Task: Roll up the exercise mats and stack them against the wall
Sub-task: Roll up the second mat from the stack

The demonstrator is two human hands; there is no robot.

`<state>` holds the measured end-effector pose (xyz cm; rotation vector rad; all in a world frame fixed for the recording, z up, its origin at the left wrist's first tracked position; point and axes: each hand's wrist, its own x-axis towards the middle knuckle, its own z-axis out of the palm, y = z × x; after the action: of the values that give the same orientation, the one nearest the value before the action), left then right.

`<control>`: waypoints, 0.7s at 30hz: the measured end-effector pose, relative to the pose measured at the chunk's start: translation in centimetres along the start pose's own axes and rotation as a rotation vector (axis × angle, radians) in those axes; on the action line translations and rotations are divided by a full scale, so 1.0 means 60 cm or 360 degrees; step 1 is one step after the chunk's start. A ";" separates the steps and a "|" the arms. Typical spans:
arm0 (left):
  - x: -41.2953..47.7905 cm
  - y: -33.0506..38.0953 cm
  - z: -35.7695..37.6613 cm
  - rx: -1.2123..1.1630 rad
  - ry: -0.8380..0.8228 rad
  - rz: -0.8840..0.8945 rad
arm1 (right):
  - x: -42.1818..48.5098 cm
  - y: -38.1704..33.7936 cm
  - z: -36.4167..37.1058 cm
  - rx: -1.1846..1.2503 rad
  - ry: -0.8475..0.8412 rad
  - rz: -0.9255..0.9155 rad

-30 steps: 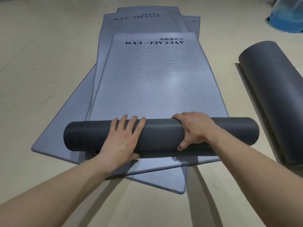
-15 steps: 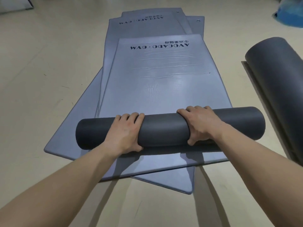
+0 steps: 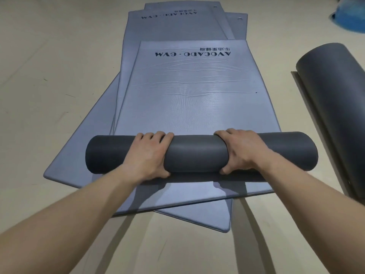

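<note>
The top grey-blue exercise mat (image 3: pixel 193 95), printed AVOCADO-GYM, lies flat on a pile of several mats (image 3: pixel 173 26). Its near end is wound into a dark grey roll (image 3: pixel 197 153) lying crosswise. My left hand (image 3: pixel 147 155) grips the roll left of centre, fingers curled over the top and thumb underneath. My right hand (image 3: pixel 243 151) grips it right of centre in the same way. A rolled mat (image 3: pixel 339 107) lies on the floor at the right.
The pile sits on a beige floor (image 3: pixel 49 95), lower mats fanned out at the near left corner (image 3: pixel 65 171) and near right (image 3: pixel 217 218). A blue object (image 3: pixel 351 14) sits at the far right corner.
The roll has moved forward along the mat and grown thicker. My left hand's fingers went from lying flat on the roll to curling over it; the right hand kept its grip.
</note>
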<state>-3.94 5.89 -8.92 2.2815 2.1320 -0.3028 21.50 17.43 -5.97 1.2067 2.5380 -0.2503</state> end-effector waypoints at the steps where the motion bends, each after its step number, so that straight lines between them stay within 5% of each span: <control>1: 0.013 -0.009 -0.018 -0.0106 -0.0074 0.0004 | 0.007 0.001 -0.018 0.0072 -0.0109 0.0008; 5: 0.009 -0.025 -0.045 -0.0302 -0.0501 0.0097 | -0.013 -0.013 -0.034 0.0274 -0.0435 0.0010; 9: 0.016 -0.033 -0.055 -0.0387 -0.0686 0.0088 | -0.075 -0.065 0.052 -0.0132 0.0237 0.0054; 11: 0.005 -0.022 -0.047 -0.0315 -0.0580 0.0053 | -0.072 -0.071 0.069 -0.0162 0.0364 0.0033; 15: -0.029 0.006 -0.014 -0.0006 -0.0043 -0.0046 | -0.034 -0.049 0.016 -0.0015 0.0151 -0.0044; 21: 0.020 -0.019 -0.058 -0.0256 -0.0234 -0.0023 | -0.037 -0.065 0.018 -0.0140 0.0264 0.0076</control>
<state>-4.55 7.61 -5.52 2.0892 2.0234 -0.2782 19.99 13.06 -6.12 1.3016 2.6244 -0.0282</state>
